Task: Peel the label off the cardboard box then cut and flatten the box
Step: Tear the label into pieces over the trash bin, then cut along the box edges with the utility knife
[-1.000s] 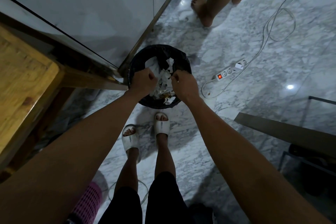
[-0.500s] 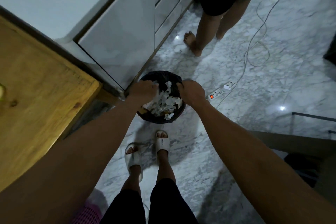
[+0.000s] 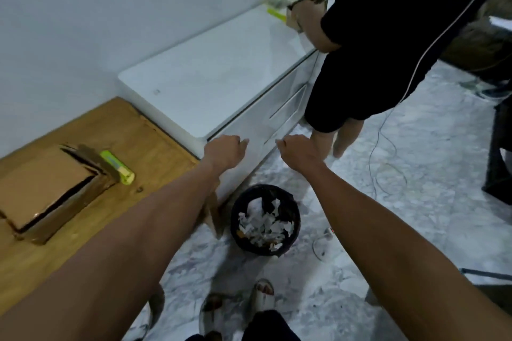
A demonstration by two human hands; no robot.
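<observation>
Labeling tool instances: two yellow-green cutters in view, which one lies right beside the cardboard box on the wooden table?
The near cutter, touching the cardboard box on the wooden table. The other cutter lies far off on the white cabinet.

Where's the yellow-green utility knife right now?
In the head view, the yellow-green utility knife lies at the left on the wooden table, right beside the brown cardboard box's far corner.

A wooden tabletop (image 3: 155,147) at the left carries a cardboard box (image 3: 47,188), flaps partly open, with a yellow-green cutter (image 3: 117,166) just beside its far corner. The marble floor (image 3: 415,174) holds a black bin (image 3: 266,220) (full of torn white paper scraps) and a thin white cable (image 3: 379,152). A white cabinet (image 3: 221,75) stands next to the tabletop.
</observation>
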